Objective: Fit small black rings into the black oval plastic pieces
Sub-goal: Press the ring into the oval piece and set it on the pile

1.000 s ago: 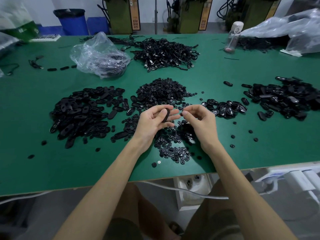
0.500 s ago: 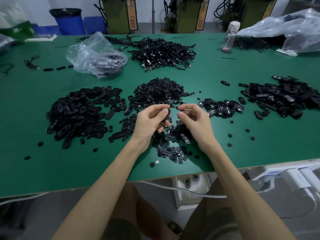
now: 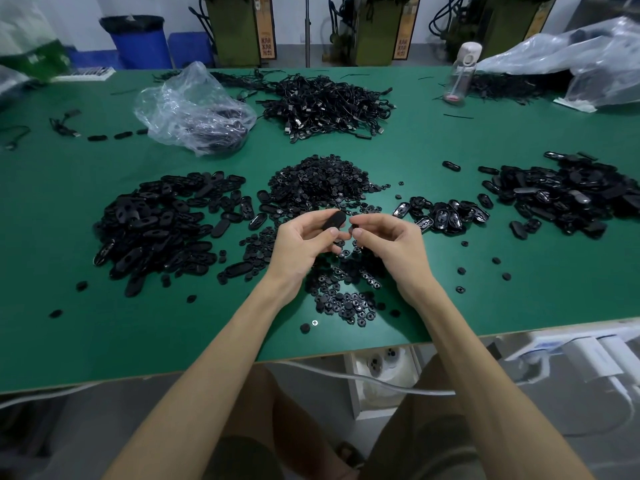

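Oval piece (image 3: 335,219) was gripped in left hand (image 3: 304,244) just nearside of ring heap (image 3: 322,180) so right hand (image 3: 393,244), pinching a likely ring (image 3: 354,230), could seat it.

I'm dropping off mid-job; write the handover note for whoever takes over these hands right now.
Left hand: grips one oval piece above the table.
Right hand: pinches a small dark part, apparently a ring, beside the oval piece's end; not visibly seated.
Supply: oval pile on the left, ring heap ahead, scattered rings below the hands.
Done: unclear; a small group and a far pile of oval parts lie right.
Left: probably seat this ring, set the piece aside, repeat.
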The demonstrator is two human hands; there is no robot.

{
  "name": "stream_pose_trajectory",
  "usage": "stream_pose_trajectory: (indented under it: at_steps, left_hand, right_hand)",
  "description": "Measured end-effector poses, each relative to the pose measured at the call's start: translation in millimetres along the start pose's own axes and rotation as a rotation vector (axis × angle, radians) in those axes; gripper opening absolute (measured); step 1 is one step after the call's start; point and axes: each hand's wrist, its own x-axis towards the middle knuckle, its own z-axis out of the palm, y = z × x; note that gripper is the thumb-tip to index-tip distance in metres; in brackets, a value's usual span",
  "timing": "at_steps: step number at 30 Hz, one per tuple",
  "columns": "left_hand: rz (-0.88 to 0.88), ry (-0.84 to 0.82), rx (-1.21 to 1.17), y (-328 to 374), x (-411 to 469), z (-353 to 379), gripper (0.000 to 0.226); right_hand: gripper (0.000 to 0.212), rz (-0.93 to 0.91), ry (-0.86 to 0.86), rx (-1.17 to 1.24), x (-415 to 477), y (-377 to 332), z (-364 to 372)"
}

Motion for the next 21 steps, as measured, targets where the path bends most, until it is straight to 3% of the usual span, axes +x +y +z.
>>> stream_pose_trajectory:
  at_steps: [12,21]
  left_hand:
    - [0.028,-0.011,0.047,-0.5,-1.5,0.8,0.034]
    - [0.076,-0.003,0.072,0.1,-1.6,2.4,0.039]
  right_hand:
    - [0.008,-0.024,0.021,0.006,0.9,3.0,-1.0]
    - [0.013,-0.003,0.053,0.025,1.4,3.9,-2.0]
